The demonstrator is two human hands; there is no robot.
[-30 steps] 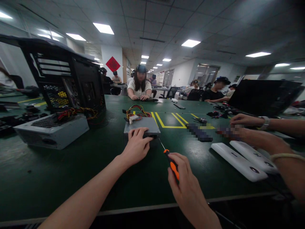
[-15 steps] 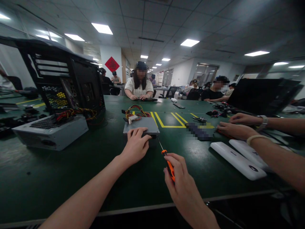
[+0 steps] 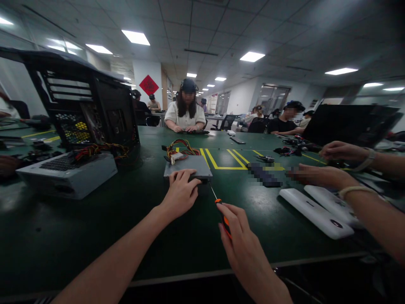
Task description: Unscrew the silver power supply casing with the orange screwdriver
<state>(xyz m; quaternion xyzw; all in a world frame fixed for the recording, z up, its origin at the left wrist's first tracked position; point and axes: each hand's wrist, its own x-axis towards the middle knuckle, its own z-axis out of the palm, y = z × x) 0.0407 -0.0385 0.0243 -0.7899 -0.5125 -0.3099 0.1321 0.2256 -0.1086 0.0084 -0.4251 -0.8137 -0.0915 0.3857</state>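
Observation:
A grey metal computer power supply [image 3: 199,164] lies on the green table in front of me, with a bundle of coloured cables [image 3: 182,147] at its far left side. My left hand [image 3: 182,190] grips its near side, fingers over the top and thumb along the front edge. In my right hand [image 3: 236,223] is a screwdriver [image 3: 225,221] with an orange and black handle. Its thin shaft points up and left, and the tip meets the near right corner of the power supply. What the tip touches is too small to make out.
A second power supply [image 3: 69,175] and an open black computer case [image 3: 91,101] stand at the left. White elongated devices [image 3: 316,213] and a dark phone-like object [image 3: 264,175] lie right. A co-worker's hands [image 3: 325,173] reach in there. Another person [image 3: 185,112] sits opposite.
My right fingers have shifted slightly on the screwdriver handle, which shows less orange now. The co-worker's hands at the right have moved a little to the right. My left hand stays put.

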